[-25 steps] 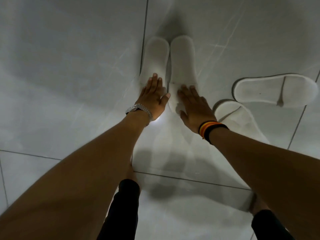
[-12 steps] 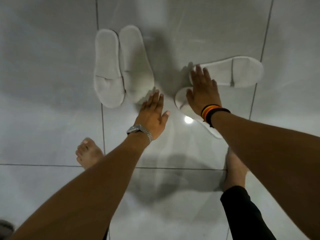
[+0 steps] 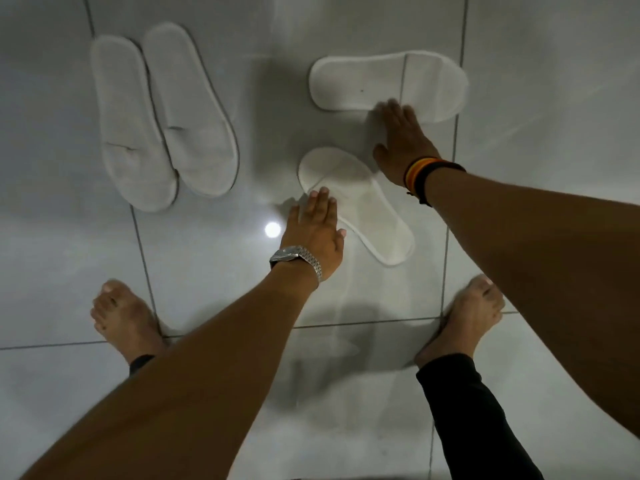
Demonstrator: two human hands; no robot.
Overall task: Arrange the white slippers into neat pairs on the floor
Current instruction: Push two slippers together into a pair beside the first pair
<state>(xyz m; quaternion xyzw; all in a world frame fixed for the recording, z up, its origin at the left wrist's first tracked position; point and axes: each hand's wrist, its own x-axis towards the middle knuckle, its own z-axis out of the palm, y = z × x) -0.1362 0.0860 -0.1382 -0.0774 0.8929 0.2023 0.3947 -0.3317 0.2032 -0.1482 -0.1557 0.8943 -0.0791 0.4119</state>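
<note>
Head view: since 0.5 s ago the left hand (image 3: 313,233) has moved from bare floor onto the near slipper (image 3: 356,202); the right hand (image 3: 401,143) has shifted up to the far slipper (image 3: 388,83).

Left hand flat, fingers extended, fingertips resting on near slipper's toe end, not pinching.

Right hand flat, fingers spread, touching far slipper's lower edge; blurred.

Finished pair (image 3: 162,116) lies side by side, touching, on the tiled floor (image 3: 554,98) at left, well apart from the loose two.
</note>
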